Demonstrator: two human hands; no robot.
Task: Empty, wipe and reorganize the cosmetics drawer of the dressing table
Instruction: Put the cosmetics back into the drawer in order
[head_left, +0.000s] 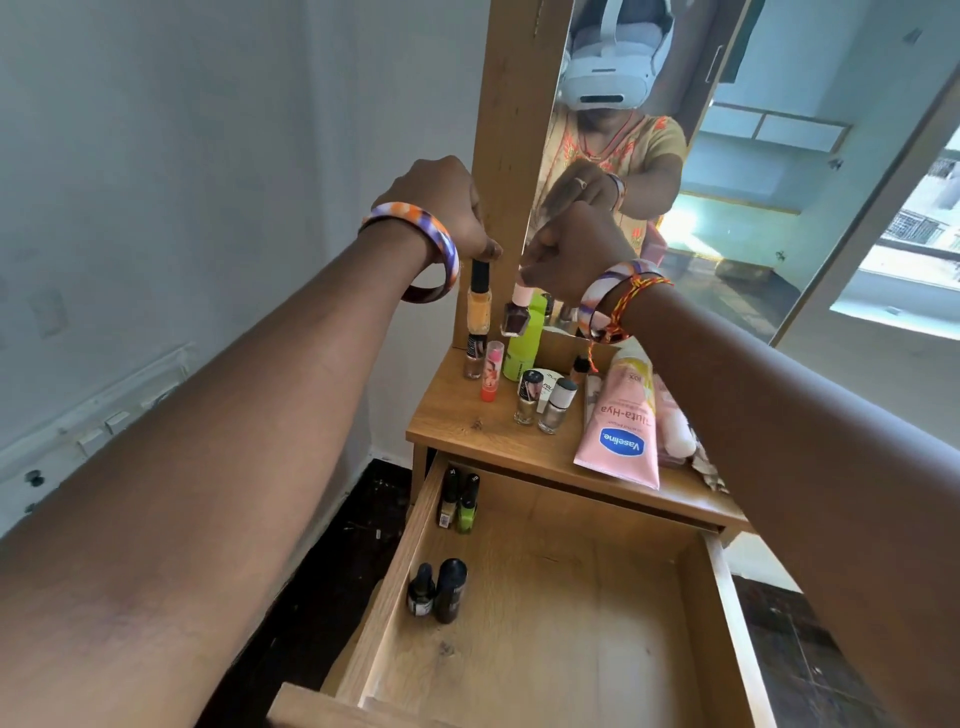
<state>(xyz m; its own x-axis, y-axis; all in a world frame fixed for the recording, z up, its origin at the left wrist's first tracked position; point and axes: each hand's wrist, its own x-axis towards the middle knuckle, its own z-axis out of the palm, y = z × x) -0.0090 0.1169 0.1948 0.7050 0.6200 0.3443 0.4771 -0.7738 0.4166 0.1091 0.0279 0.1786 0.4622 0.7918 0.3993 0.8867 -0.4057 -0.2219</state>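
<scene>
The wooden drawer (597, 597) is pulled open below the dressing table top (462, 415). Two dark bottles (439, 590) stand at its left wall, and two more bottles, one green (467, 506), stand in its back left corner. My left hand (441, 208) holds an orange nail polish bottle (479, 301) by its black cap, lifted above the table top. My right hand (571, 254) holds a dark brown nail polish bottle (515, 317) by its pale pink cap, also in the air. On the top stand several small bottles (543, 402), a green bottle (524, 348) and a red-capped tube (491, 371).
A pink Vaseline tube (623, 431) lies on the right of the table top, with more pink items beside it under my right arm. A tall mirror (727, 171) in a wooden frame stands behind the top. A white wall is at the left, dark floor below.
</scene>
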